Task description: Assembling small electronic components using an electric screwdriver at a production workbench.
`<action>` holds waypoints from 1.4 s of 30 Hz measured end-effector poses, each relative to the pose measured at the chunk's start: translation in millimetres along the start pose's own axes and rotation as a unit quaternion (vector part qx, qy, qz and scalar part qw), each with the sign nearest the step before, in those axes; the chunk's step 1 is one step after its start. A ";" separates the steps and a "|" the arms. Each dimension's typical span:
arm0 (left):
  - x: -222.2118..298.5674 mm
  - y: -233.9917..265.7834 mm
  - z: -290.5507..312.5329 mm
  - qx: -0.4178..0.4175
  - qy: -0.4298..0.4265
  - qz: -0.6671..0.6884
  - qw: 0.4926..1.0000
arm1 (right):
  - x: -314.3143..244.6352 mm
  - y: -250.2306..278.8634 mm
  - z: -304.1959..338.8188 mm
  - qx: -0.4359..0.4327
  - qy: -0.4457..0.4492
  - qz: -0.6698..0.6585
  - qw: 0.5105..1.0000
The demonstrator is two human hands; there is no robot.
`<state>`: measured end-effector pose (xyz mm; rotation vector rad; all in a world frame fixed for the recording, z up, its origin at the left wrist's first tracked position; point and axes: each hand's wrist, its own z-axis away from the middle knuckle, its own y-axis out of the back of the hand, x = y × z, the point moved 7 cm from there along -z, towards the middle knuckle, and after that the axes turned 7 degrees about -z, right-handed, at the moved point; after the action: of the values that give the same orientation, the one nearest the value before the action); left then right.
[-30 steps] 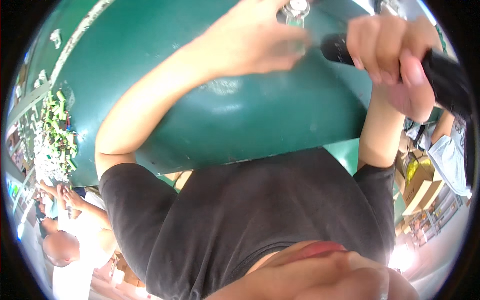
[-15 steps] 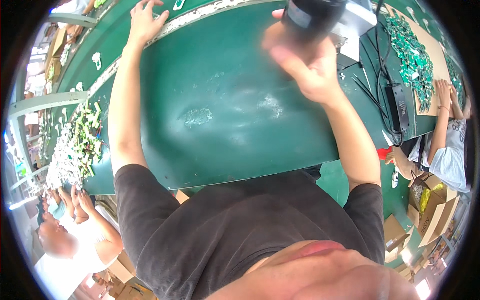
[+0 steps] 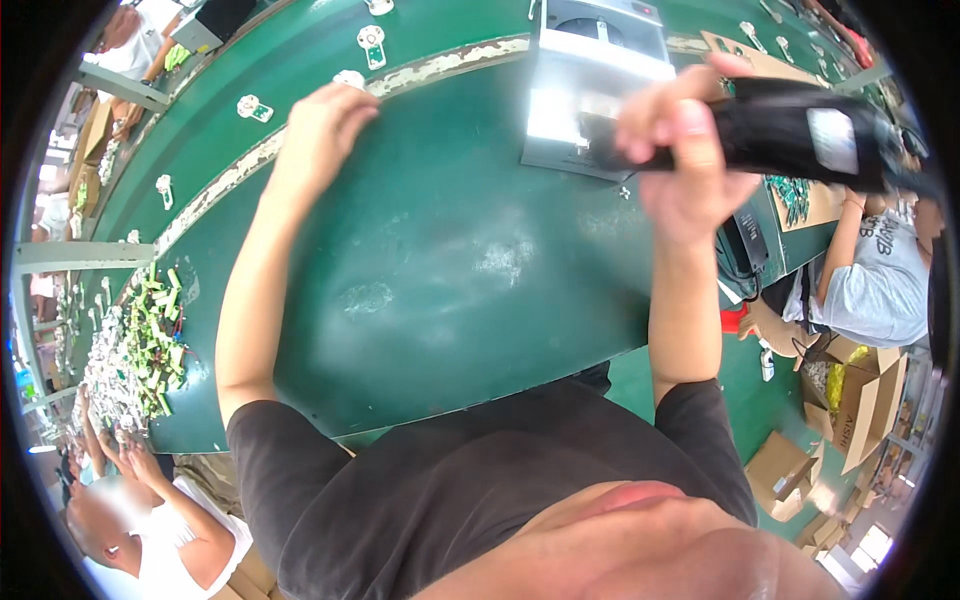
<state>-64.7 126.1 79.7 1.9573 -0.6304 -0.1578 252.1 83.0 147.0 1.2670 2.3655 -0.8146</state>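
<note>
My right hand [image 3: 690,165] is wrapped round a black electric screwdriver [image 3: 790,130], lifted and lying nearly level over the right side of the green workbench [image 3: 430,300]. Motion smears the tool's ends. At the bench's far rail, my left hand [image 3: 322,135] has its fingers curled together on a small white round-headed part [image 3: 348,78]; most of that part is hidden behind the fingers. Just beyond the rail lies a similar white part with a green board [image 3: 371,47]. Behind my right hand stands a silver metal box [image 3: 580,90] with a round recess.
Another white part [image 3: 254,108] rests on the green strip past the rail [image 3: 215,188]. Green and white pieces [image 3: 155,340] are heaped at left, near a co-worker's hands. A black power adapter [image 3: 742,240] and green circuit boards [image 3: 790,198] lie at right, beside another person.
My left hand has come nearer and its spread fingers have curled onto the white part. My right hand has swung the screwdriver to the right, uncovering the silver box. The whole view has shifted.
</note>
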 end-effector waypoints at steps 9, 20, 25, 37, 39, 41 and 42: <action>145.9 -36.5 48.9 -0.041 -0.133 0.156 0.978 | -4.1 21.3 -31.0 0.027 0.053 0.086 0.994; 128.2 -35.7 50.2 0.013 -0.086 0.135 0.987 | 19.9 -10.1 -21.2 -0.059 -0.025 0.133 0.989; 126.3 -54.4 62.0 -0.034 -0.059 0.176 0.982 | 23.9 -22.3 -5.4 -0.081 -0.135 0.205 0.966; 130.1 -54.6 54.3 -0.109 -0.116 0.217 0.963 | 84.2 -51.4 46.6 -0.100 -0.172 -0.029 0.980; 131.8 -54.0 57.0 -0.057 -0.168 0.189 0.966 | 100.7 -41.2 59.8 0.104 -0.053 -0.436 0.892; 135.3 -52.0 53.5 -0.053 -0.170 0.202 0.963 | 69.3 -36.4 38.0 0.008 -0.093 -0.285 0.954; 137.0 -51.5 52.1 -0.055 -0.168 0.206 0.963 | 68.2 -40.1 36.4 -0.061 -0.146 -0.145 0.977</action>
<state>51.2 33.7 33.0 1.6637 -1.2108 -0.2618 182.1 86.5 95.3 0.7062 2.3432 -0.8582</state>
